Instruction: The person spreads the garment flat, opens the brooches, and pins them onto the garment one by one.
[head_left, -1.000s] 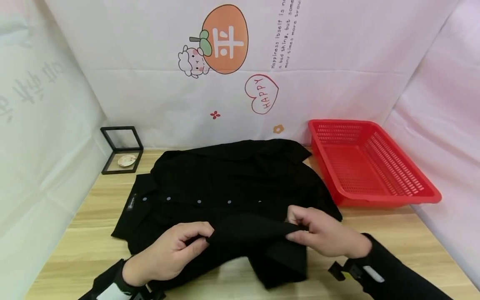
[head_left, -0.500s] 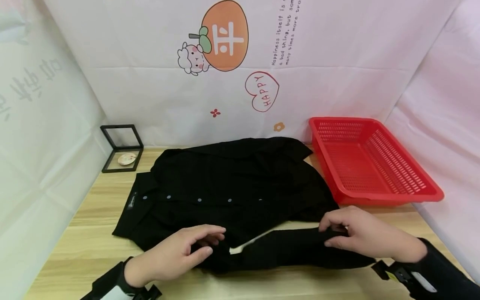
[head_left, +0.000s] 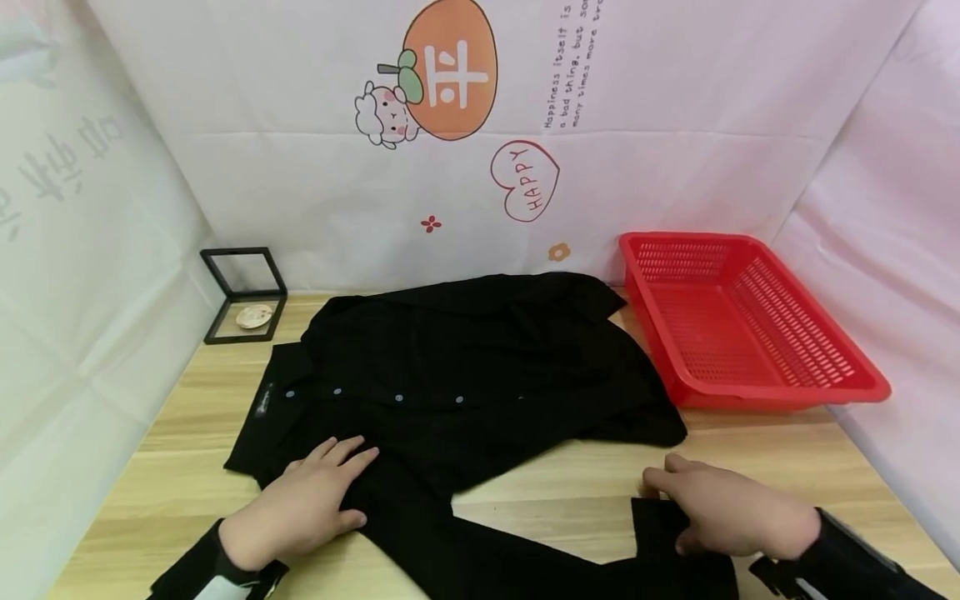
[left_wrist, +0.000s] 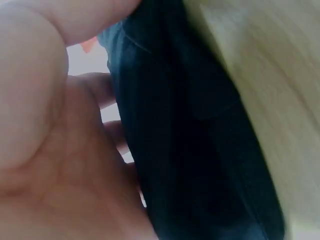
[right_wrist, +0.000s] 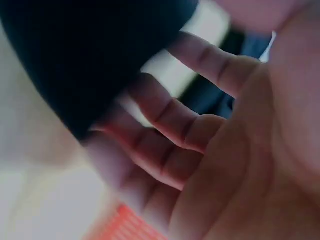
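Observation:
A black button-up shirt point(head_left: 480, 350) lies spread on the table, its collar point(head_left: 288, 362) toward the left and a line of buttons down its front. My left hand point(head_left: 303, 504) rests with spread fingers on the shirt near the collar and shoulder. The near sleeve point(head_left: 517, 558) bends toward the front edge and runs to the right. At its cuff end point(head_left: 656, 525), my right hand point(head_left: 727, 508) holds the cloth between thumb and fingers. In the right wrist view, the black fabric point(right_wrist: 95, 55) hides the fingertips.
A red plastic basket point(head_left: 780, 396) stands behind and to the right of the shirt. At the back left is a black-framed display case point(head_left: 238, 340) with a small round item point(head_left: 253, 317) inside. Printed white cloth point(head_left: 300, 192) hangs around the wooden table point(head_left: 187, 400).
The left hand has let go of the fabric and moved left onto the shirt's shoulder. The sleeve has swung out and nearer the front edge, with the right hand moving right along it.

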